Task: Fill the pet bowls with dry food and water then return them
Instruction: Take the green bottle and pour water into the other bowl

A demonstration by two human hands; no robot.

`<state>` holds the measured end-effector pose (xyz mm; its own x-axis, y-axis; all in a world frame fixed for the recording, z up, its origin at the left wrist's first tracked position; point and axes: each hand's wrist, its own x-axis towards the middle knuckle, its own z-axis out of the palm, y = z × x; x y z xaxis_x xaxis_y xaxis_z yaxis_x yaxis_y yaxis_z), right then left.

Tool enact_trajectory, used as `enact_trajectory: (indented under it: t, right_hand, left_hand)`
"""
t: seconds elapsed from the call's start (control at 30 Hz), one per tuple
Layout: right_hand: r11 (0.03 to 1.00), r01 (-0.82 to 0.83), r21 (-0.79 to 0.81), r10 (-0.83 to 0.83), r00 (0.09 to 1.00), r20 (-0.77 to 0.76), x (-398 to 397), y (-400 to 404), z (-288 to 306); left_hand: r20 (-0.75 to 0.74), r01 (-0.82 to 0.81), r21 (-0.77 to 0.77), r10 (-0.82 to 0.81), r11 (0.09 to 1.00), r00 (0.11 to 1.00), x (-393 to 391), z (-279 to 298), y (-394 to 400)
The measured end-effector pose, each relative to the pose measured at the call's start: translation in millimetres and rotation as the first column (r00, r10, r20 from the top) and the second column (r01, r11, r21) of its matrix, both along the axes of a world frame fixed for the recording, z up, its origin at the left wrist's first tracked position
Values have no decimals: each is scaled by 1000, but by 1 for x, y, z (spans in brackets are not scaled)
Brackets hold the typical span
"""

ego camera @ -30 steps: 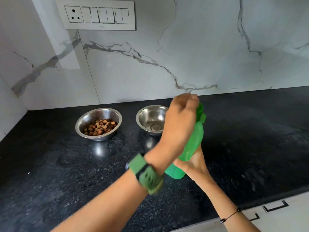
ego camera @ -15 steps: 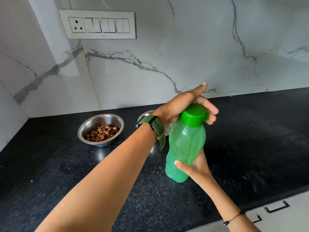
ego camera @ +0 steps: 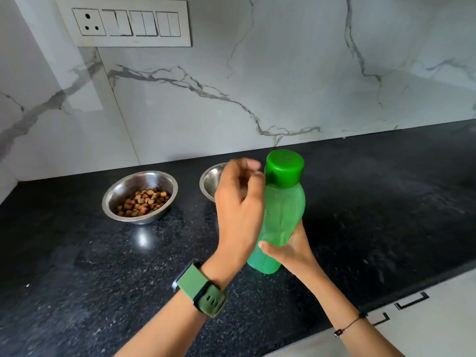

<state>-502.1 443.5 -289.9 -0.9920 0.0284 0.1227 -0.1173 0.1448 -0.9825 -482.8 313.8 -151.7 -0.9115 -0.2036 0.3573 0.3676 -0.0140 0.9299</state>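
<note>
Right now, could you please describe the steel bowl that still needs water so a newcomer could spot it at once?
On the black speckled stone counter below the white switch panel, two round steel bowls sit by the marble wall. The right-hand steel bowl, partly behind the left hand, shows no kibble, unlike the kibble-filled steel bowl.

I see a capped green water bottle (ego camera: 279, 215) upright, a steel bowl (ego camera: 140, 197) holding kibble (ego camera: 144, 203), and a second steel bowl (ego camera: 212, 182) beside it.

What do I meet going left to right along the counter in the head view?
Bowl of dry food → empty steel bowl, partly hidden → left hand → green bottle, gripped low by the right hand.
</note>
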Motion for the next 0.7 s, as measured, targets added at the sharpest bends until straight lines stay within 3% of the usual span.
enact_trajectory:
  t: [0.07,0.13,0.23,0.33,0.5,0.63,0.7]
  right_hand:
    - [1000,5,-2,-5,1000,2,0,0,-1]
    - [1000,7,7,-7,1000,2,1,1,-1]
    - [1000,1,12,-1,1000,-2,1,1,0]
    - [1000,-3,7,3,1000,1,0,0,0]
    - [1000,5,12,-5,1000,-7,0,0,0]
    - [1000,4,21,-3,1000,-11,0,1,0]
    - [1000,-9,17,9,1000,-10,2,0,2]
  left_hand:
    - [-29,119,37,-118,992,993,-9,2,-3]
    - [-57,322,-52,-325,945,944,-21,9,-6]
    - [88,613,-186,-608,768,789,-39,20,-14]
    - [216,724,-291,-694,625,686,-49,25,-21]
    - [182,608,-355,-585,710,790,-47,26,-16]
    - [2,275,-554,-330,786,944,-35,35,-1]
    - [-82,161,-469,-224,868,971,-28,47,5]
